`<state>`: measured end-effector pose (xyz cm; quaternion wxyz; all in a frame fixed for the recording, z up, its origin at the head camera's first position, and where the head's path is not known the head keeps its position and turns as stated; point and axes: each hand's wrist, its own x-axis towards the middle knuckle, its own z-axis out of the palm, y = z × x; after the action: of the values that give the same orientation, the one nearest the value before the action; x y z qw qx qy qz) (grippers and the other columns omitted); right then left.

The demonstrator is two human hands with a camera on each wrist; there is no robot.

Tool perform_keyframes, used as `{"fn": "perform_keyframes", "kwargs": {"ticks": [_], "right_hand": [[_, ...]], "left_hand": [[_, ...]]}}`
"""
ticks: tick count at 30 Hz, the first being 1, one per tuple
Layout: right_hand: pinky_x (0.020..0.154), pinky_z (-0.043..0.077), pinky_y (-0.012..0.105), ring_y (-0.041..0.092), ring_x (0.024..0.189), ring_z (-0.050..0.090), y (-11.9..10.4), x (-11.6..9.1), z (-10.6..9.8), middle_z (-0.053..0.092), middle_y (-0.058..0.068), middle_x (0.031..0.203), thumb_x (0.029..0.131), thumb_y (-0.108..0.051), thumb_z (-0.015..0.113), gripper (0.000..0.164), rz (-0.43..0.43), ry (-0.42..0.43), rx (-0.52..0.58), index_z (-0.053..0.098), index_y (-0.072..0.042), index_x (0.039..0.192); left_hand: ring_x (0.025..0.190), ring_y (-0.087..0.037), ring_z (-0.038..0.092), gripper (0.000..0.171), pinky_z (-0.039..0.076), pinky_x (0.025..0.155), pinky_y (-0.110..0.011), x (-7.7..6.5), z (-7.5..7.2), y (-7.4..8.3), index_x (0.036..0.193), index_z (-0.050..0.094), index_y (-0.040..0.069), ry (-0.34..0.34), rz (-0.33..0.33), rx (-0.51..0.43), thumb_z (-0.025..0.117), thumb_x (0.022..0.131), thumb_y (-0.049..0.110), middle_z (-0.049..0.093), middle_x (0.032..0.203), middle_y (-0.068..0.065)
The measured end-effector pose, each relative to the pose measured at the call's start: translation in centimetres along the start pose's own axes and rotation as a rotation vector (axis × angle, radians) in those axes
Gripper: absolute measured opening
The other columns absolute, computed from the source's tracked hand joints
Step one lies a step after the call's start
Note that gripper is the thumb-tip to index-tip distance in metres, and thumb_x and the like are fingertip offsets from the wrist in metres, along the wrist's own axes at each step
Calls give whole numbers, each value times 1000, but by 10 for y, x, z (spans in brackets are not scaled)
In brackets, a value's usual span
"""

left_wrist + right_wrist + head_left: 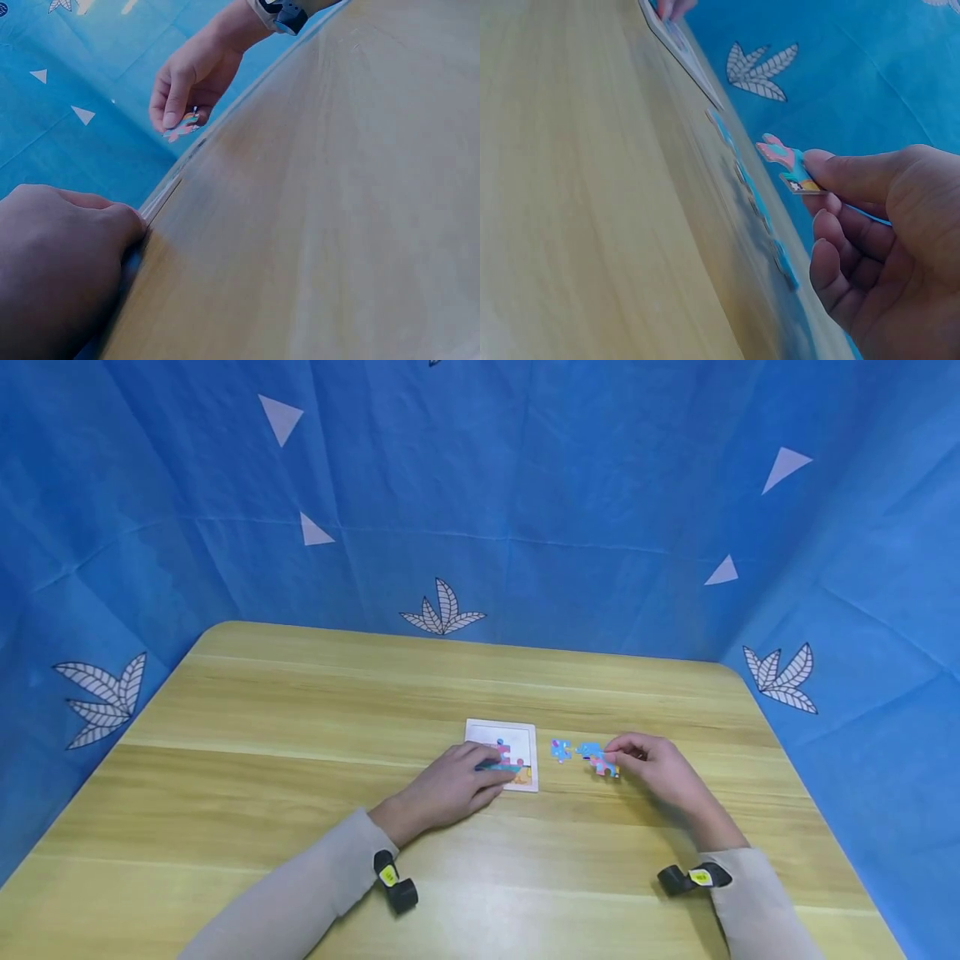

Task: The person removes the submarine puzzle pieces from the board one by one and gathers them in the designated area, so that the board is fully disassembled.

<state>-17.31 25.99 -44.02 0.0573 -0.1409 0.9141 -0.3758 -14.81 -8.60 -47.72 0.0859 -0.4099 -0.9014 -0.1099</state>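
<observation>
A square white-rimmed puzzle board [500, 723] lies on the table, a few colourful jigsaw pieces [521, 774] set in its lower part. My left hand [453, 783] rests on the board's left side, its fingers stretched over those pieces and partly covering them. Right of the board, my right hand [663, 770] pinches a pink, blue and yellow jigsaw piece [786, 159] between thumb and fingers. In the right wrist view that piece is tilted, held above the table. Loose blue pieces [560, 750] lie between the board and my right hand.
The light wooden table [300, 693] carries the board near its middle. Blue cloth [600, 485] with white leaf and triangle prints hangs behind and at the sides. Each sleeve cuff carries a black wrist camera [395, 883].
</observation>
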Motion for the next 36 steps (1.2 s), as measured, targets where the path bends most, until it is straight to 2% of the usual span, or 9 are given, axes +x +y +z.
{"fn": "perform_keyframes", "kwargs": {"ticks": [8, 13, 20, 36], "right_hand": [[59, 39, 27, 18, 72, 46, 11, -5, -14, 60, 4, 83, 92, -36, 68, 25, 45, -19, 11, 71, -13, 101], [61, 40, 27, 16, 73, 48, 16, -6, -20, 62, 4, 83, 91, -32, 71, 21, 42, -50, 28, 70, -11, 97], [62, 42, 26, 15, 72, 51, 17, -6, -25, 63, 3, 79, 89, -27, 73, 17, 51, -77, 22, 69, -10, 92], [63, 44, 26, 16, 71, 52, 21, -9, -21, 61, -1, 76, 88, -18, 74, 8, 22, -79, -85, 70, -12, 86]], "left_hand": [[129, -21, 45, 35, 35, 110, -38, 0, -2, 0, 134, 62, 27, 0, 0, -17, 51, 102, 36, 55, 136, -1], [129, -22, 45, 35, 35, 110, -39, 1, -2, -2, 134, 62, 27, 17, 6, -10, 52, 102, 36, 55, 136, -2], [130, -21, 45, 36, 35, 110, -39, 1, -4, -2, 134, 62, 28, 4, -1, -4, 51, 102, 37, 55, 137, -2], [129, -21, 45, 36, 36, 110, -39, 0, -1, -1, 135, 61, 28, -1, -2, -3, 51, 102, 37, 55, 136, -2]]}}
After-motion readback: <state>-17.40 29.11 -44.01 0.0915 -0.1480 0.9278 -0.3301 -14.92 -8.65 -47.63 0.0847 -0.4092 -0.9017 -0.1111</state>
